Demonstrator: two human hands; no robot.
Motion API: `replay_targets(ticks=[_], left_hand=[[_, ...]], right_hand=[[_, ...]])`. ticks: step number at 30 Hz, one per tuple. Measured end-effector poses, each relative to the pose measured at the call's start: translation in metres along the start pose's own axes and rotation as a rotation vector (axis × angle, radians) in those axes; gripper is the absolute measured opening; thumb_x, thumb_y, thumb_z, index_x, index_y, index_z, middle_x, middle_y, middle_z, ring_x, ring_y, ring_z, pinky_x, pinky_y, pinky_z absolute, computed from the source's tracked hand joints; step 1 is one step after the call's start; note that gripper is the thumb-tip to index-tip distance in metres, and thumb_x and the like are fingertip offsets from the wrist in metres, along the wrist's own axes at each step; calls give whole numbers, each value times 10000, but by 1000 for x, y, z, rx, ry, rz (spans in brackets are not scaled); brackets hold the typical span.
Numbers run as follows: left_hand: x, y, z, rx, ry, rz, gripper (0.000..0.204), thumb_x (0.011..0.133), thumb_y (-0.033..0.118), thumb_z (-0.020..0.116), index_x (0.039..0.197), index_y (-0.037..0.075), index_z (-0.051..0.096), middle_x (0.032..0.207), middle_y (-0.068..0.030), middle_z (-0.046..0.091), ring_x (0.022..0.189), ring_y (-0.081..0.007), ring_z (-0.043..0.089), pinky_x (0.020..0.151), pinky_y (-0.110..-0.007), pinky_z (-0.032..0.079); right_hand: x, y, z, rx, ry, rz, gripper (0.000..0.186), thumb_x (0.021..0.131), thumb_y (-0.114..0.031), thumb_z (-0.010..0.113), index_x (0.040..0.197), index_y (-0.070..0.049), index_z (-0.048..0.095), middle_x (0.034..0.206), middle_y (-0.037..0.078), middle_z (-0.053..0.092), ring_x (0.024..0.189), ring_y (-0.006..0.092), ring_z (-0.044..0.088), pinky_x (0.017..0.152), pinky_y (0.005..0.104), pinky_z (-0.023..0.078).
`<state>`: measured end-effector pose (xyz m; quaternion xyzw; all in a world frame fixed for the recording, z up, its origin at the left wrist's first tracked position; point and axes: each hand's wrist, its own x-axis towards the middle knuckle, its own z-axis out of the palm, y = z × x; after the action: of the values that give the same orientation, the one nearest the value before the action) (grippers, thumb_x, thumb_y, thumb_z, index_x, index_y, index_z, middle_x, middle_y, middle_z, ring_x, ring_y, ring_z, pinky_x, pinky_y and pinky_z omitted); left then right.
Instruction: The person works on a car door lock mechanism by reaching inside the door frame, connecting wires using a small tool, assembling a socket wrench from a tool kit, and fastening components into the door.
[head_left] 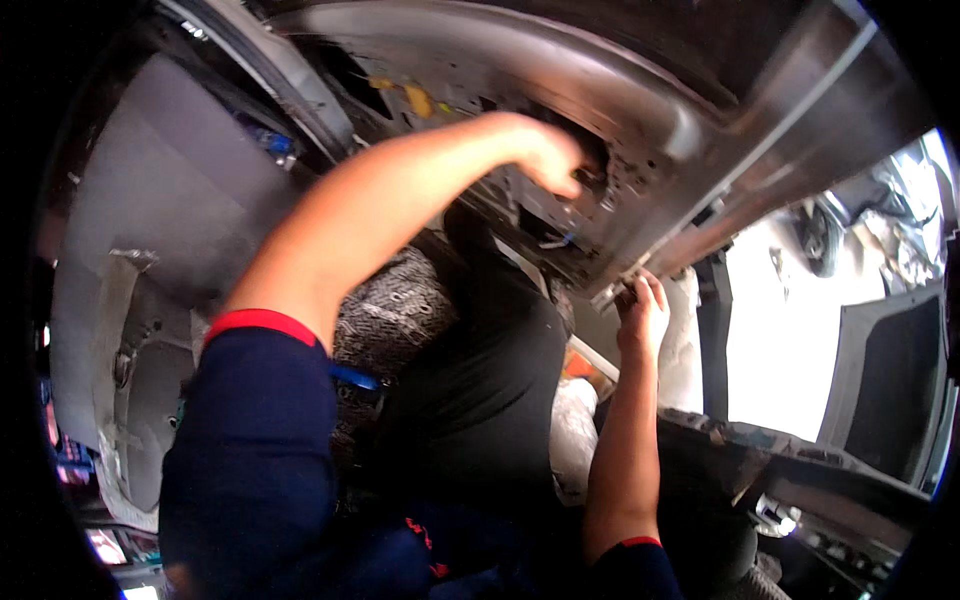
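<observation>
A bare grey metal vehicle panel (640,90), probably a door's inner side, spans the upper part of the head view. It has small holes and a larger dark opening (592,165). My left hand (548,160) is raised across it, beside that opening. Motion smears this hand and its fingers are partly hidden, so its grip does not show. My right hand (643,315) is lower, at the panel's lower right edge. Its fingers are bent and closed against that edge; whatever lies between them is too small to make out.
My bent leg in black trousers (480,390) fills the middle. Patterned fabric (400,305) and a blue tool-like object (355,377) lie left of it. A grey trim panel (170,170) stands at far left. Brightly lit ground (780,340) shows at right, with vehicle parts beyond.
</observation>
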<state>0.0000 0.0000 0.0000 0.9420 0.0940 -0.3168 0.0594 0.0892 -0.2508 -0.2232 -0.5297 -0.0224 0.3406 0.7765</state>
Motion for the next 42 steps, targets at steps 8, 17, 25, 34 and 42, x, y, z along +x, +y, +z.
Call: replay_targets(ticks=[8,17,25,34,42], left_hand=[[-10,-9,15,-247,271,63,594,961,493,551,1020,-73,723,1013,-257,727,935,-338,700,827,-473,532],[-5,-15,1,-162,113,82,678,905,577,604,1105,-60,722,1126,-229,723,1055,-342,679,918,-460,515],[9,-13,-3,-273,-73,84,686,909,563,565,1213,-40,688,1227,-220,691,1107,-333,640,956,-465,477],[12,-8,8,-805,124,255,522,879,462,624,1084,-10,718,1043,-112,705,927,-222,610,879,-368,452],[28,-19,8,-1011,-47,227,235,810,312,689,887,92,714,903,-48,692,793,-150,584,769,-346,457]], right_hand=[[-4,9,6,8,-25,-11,223,944,-70,597,1152,-14,656,905,49,679,733,120,609,664,249,503],[-4,-14,10,-137,-3,-1,225,891,-54,628,1115,-44,640,896,30,651,719,99,576,655,230,485],[-16,-10,19,-145,7,2,240,893,-43,623,1132,-39,630,881,32,641,671,85,538,609,221,450],[-15,-8,19,-103,8,-16,226,910,-42,608,1136,-30,612,898,53,647,694,100,562,625,236,477],[-31,29,45,107,46,-97,62,983,-42,572,1022,-90,568,836,16,606,632,75,507,581,234,469]])
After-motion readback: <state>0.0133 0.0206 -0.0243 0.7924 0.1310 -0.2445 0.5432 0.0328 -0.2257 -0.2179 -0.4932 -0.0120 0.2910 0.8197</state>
